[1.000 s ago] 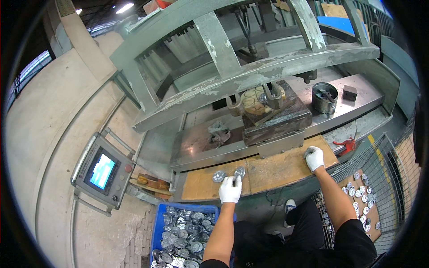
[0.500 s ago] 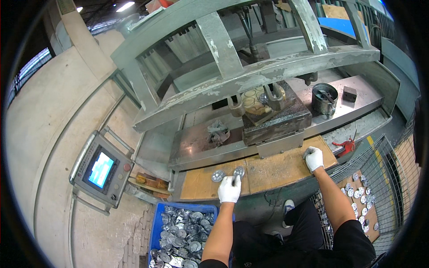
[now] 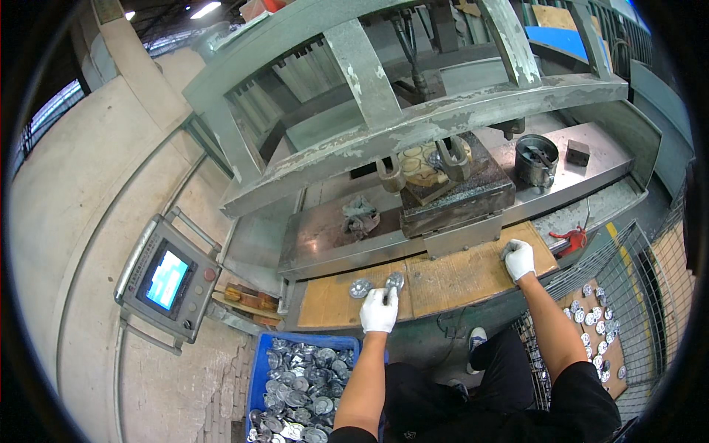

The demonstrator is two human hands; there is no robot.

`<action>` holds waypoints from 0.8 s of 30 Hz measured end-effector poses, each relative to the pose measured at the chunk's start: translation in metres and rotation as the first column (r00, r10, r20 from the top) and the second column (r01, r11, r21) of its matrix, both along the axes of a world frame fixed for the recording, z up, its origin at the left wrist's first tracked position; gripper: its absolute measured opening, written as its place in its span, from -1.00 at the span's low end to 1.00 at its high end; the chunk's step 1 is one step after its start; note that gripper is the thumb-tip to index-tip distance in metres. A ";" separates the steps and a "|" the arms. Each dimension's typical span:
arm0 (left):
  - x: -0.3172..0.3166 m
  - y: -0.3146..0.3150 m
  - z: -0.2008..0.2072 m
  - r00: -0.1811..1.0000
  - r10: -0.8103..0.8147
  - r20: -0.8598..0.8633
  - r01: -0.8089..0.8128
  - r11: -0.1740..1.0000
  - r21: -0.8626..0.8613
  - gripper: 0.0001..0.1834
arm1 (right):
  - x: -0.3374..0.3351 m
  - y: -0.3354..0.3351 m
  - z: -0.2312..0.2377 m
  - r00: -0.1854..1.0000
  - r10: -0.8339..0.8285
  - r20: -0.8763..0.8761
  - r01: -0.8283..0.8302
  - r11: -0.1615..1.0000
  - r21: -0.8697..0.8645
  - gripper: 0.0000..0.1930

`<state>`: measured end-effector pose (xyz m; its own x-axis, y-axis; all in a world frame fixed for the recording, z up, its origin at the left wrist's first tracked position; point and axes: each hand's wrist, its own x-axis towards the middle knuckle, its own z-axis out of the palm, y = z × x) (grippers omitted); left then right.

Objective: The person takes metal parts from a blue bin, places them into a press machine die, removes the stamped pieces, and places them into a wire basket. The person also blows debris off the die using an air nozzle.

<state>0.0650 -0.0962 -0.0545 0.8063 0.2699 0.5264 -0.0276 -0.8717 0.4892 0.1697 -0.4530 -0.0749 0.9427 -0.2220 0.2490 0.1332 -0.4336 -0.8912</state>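
Note:
In a white glove, my left hand (image 3: 379, 311) is closed at the front edge of the board, pinching a round silver metal disc casting (image 3: 395, 281) between fingers and thumb. Just left of it, a second disc casting (image 3: 360, 289) lies flat on the brown cardboard-like board (image 3: 450, 284). My right hand (image 3: 519, 260), also gloved, rests curled toward the board's right end. Its fingers are closed, and whatever they hold, if anything, is hidden. Beyond the board sits the machine's heavy metal die block (image 3: 458, 203) with a patterned, yellowish top.
A blue bin (image 3: 260, 369) full of castings stands lower left. At right is a wire-mesh cage (image 3: 635, 295) with several castings on cardboard. A metal pot (image 3: 537, 164), a small block (image 3: 577, 153) and a grey rag (image 3: 360, 217) lie on the machine bed. A control panel (image 3: 168, 284) stands left.

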 end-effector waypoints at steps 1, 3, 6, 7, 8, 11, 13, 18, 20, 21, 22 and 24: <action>0.000 0.000 0.000 1.000 -0.003 0.016 0.003 1.000 0.000 -0.71 | 0.002 0.000 -0.004 1.000 0.000 0.000 0.000 1.000 0.001 -0.81; -0.001 -0.001 0.000 0.999 -0.010 0.031 0.010 1.000 -0.001 -0.70 | 0.006 -0.002 -0.011 1.000 -0.008 0.010 0.008 1.000 -0.020 -0.81; -0.001 0.001 0.000 0.999 -0.023 0.025 0.023 1.000 -0.010 -0.70 | 0.006 -0.003 -0.014 1.000 -0.009 0.005 0.009 1.000 -0.017 -0.81; -0.001 0.002 -0.001 1.000 -0.018 0.015 0.019 1.000 -0.003 -0.71 | 0.005 -0.002 -0.013 1.000 -0.009 0.004 0.009 1.000 -0.017 -0.81; -0.001 0.003 -0.001 1.000 -0.015 0.006 0.015 1.000 0.003 -0.73 | 0.005 -0.002 -0.012 1.000 -0.007 -0.001 0.007 1.000 -0.015 -0.80; -0.001 0.004 -0.001 1.000 -0.019 -0.008 0.019 1.000 -0.025 -0.73 | 0.004 -0.001 -0.010 1.000 -0.004 -0.009 0.004 1.000 -0.010 -0.80; -0.001 0.006 -0.002 1.000 -0.029 -0.003 0.028 0.999 -0.030 -0.73 | 0.004 0.000 -0.010 1.000 -0.002 -0.011 0.002 1.000 -0.007 -0.80; -0.001 0.006 0.000 0.999 -0.049 0.009 0.049 0.998 -0.031 -0.72 | 0.004 -0.001 -0.010 1.000 -0.010 -0.006 0.010 1.000 0.015 -0.81; -0.001 0.006 0.000 0.998 -0.060 -0.014 0.059 0.998 -0.037 -0.72 | 0.003 -0.001 -0.008 1.000 -0.005 0.000 0.005 1.000 0.006 -0.81; -0.001 0.007 0.000 0.998 -0.059 -0.013 0.058 0.998 -0.038 -0.72 | 0.002 0.000 -0.006 1.000 -0.001 0.005 0.001 1.000 -0.001 -0.81; 0.000 0.009 0.000 0.997 -0.075 -0.033 0.073 0.996 -0.046 -0.72 | 0.002 0.000 -0.005 1.000 0.000 0.007 0.000 1.000 -0.002 -0.81; 0.000 0.010 0.000 0.995 -0.091 -0.050 0.088 0.995 -0.056 -0.73 | 0.002 0.000 -0.003 1.000 -0.002 0.023 0.003 0.999 -0.033 -0.81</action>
<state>0.0647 -0.0864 -0.0542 0.8548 0.2217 0.4692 -0.0775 -0.8395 0.5378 0.1715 -0.4533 -0.0780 0.9359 -0.2159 0.2782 0.1526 -0.4632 -0.8730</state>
